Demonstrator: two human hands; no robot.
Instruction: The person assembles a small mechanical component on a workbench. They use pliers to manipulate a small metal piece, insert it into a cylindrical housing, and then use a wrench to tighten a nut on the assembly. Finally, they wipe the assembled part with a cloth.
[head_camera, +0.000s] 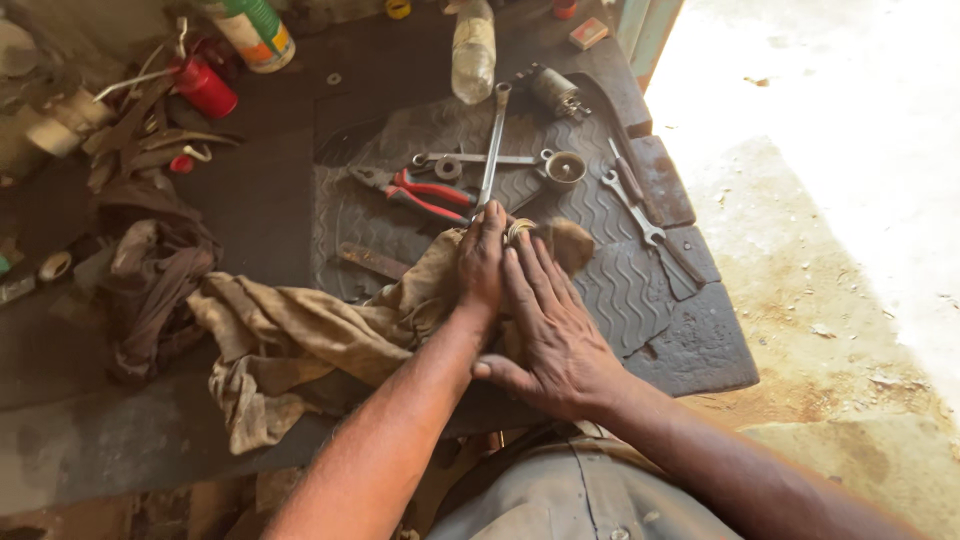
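Hands pressed side by side on a rag (300, 345) — left hand (482, 262) and right hand (552, 335) both flat, fingers straight, a small metal ring (519, 230) at their fingertips, pliers (425, 195) just beyond on the mat (640, 290).

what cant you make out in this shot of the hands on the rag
Head view only:
- The small ring-like part is mostly hidden under the left hand, the right hand and the dirty rag; its kind is unclear.
- The spray can and clear bottle are cut off by the top edge.
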